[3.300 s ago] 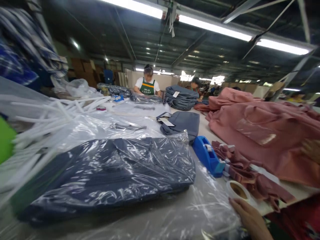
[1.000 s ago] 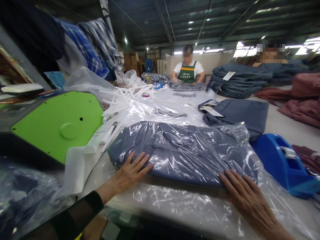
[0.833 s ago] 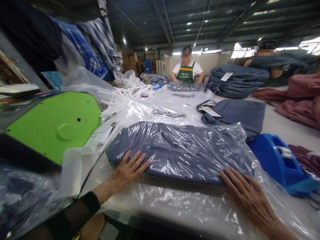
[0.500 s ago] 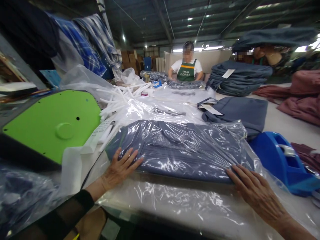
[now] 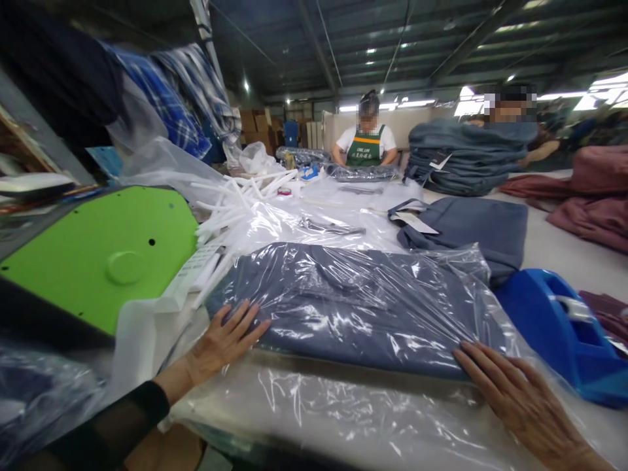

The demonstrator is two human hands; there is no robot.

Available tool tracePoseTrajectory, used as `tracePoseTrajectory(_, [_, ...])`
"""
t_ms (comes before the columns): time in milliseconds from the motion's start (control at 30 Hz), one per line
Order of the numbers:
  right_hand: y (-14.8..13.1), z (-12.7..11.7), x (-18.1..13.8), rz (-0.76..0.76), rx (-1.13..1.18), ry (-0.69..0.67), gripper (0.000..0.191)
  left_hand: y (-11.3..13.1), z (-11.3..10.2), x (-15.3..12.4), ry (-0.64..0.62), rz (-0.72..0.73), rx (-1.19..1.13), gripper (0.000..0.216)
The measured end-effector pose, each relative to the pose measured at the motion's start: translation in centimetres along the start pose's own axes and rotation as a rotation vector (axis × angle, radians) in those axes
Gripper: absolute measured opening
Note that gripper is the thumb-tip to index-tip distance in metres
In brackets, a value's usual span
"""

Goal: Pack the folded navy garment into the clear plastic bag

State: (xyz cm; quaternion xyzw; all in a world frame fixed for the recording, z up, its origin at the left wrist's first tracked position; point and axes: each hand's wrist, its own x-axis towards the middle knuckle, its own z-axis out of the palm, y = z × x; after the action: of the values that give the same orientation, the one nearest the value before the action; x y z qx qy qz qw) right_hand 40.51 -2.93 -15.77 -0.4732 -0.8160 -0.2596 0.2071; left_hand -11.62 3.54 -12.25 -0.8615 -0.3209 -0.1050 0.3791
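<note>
On the pale work table (image 5: 554, 258), straight ahead of the person, lies a folded slate-blue garment sealed in a clear crinkled plastic bag (image 5: 353, 304), its open flap spread flat toward the near edge. At the bag's near left corner the left hand (image 5: 220, 340) rests palm down with fingers spread apart, fingertips on the plastic over the cloth. At the near right corner the right hand (image 5: 520, 399) lies flat likewise, fingers apart, pressing the plastic beside the garment's edge; neither hand clasps anything. Just right of the bag stands a bright blue plastic tape dispenser (image 5: 559, 333). Behind the bag lies an unbagged folded slate-blue garment with a white paper tag (image 5: 466, 226). To the left sits a lime-green flat machine panel (image 5: 108, 252), and beyond it a heap of white plastic strips (image 5: 235, 199). Farther back rises a tall stack of folded blue-grey garments (image 5: 461, 160), with dusty-pink cloth (image 5: 589, 196) well off to the right. At the far end a person in a green apron (image 5: 366, 147) works over another bagged piece
</note>
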Motion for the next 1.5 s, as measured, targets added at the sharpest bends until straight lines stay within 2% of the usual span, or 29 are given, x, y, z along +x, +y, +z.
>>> tracePoseTrajectory(200, [-0.2, 0.1, -0.1, -0.025, -0.031, 0.001, 0.054, -1.3, -0.4, 0.6, -0.013, 0.111, 0.058, 0.056])
tracePoseTrajectory(367, [-0.2, -0.5, 0.4, -0.046, -0.037, 0.015, 0.055, -1.9, -0.2, 0.1, -0.01, 0.172, 0.051, 0.05])
tracePoseTrajectory(533, [-0.1, -0.6, 0.5, -0.036, -0.024, 0.001, 0.054, -2.9, 0.5, -1.0, -0.035, 0.166, -0.022, 0.054])
tracePoseTrajectory(667, [-0.1, -0.5, 0.1, -0.031, -0.025, -0.025, 0.057, -3.6, 0.6, -0.7, 0.015, 0.104, 0.035, 0.042])
tracePoseTrajectory(867, [-0.5, 0.0, -0.9, 0.051, 0.027, -0.073, 0.05, -2.1, 0.5, 0.1, -0.037, 0.08, 0.154, 0.047])
tracePoseTrajectory(1033, [-0.4, -0.7, -0.9, -0.017, 0.029, -0.119, 0.05, -1.8, 0.1, 0.0, -0.075, 0.1, 0.146, 0.054])
tracePoseTrajectory(1233, [-0.2, -1.5, -0.1, -0.155, -0.096, -0.115, 0.06, -3.8, 0.5, -1.8, -0.131, 0.176, 0.003, 0.057])
tracePoseTrajectory(1333, [-0.4, -1.6, 0.2, -0.158, -0.107, -0.118, 0.062, -4.1, -0.2, -2.3, -0.259, 0.11, -0.156, 0.061])
tracePoseTrajectory(1400, [-0.5, -1.6, 0.2, -0.147, -0.099, -0.117, 0.062, -3.3, -1.8, -1.6, -0.31, -0.006, -0.222, 0.07])
tracePoseTrajectory(1500, [-0.4, -1.5, 0.0, -0.18, -0.128, -0.108, 0.064, -0.5, -5.0, 1.7, -0.224, -0.221, -0.223, 0.07])
